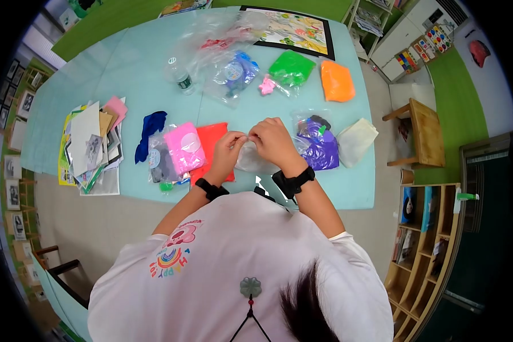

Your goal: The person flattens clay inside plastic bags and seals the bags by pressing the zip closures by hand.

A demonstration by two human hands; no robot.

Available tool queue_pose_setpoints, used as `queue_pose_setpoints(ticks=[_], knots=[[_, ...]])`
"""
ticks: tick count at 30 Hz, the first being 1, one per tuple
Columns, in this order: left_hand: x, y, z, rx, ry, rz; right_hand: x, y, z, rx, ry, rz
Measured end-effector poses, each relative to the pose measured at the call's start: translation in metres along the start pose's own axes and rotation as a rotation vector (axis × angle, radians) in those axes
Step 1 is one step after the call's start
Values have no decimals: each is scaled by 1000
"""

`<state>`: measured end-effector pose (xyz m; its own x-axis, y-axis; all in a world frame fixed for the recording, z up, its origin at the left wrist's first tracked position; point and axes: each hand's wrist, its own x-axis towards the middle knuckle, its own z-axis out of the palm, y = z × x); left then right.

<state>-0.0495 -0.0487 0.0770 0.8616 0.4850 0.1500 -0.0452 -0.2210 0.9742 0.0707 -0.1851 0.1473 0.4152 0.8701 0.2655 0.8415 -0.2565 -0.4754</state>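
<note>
My left hand (229, 149) and my right hand (272, 141) meet at the table's near side, fingers pinched together. Between and below them is a whitish, see-through plastic bag (253, 161), its upper edge at my fingertips; its contents are partly hidden by my hands. Left of my left hand lie a red pack of clay (214, 149) and a pink one (184, 147), with a grey bag (162, 164) beside them. A purple pack (320, 153) lies right of my right hand, next to a cream-white pack (357, 141).
Farther back are a green pack (291, 68), an orange pack (337, 81), a bag with blue clay (233, 73), a plastic bottle (180, 77) and a framed picture (296, 27). Dark blue clay (151, 134) and a paper pile (94, 149) lie left on the table (125, 80).
</note>
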Motion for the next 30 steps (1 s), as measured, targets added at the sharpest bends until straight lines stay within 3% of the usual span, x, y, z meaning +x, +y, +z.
queue_pose_setpoints(ticks=[14,20,30], knots=[[-6,4,3,108,59,249,-13,-12,18,-9,177,-97],[-12,5,0,237,69,251,-20,-19,24,23,208,-103],[-12,6,4,40,49,277,-25,-15,29,25,261,-100]])
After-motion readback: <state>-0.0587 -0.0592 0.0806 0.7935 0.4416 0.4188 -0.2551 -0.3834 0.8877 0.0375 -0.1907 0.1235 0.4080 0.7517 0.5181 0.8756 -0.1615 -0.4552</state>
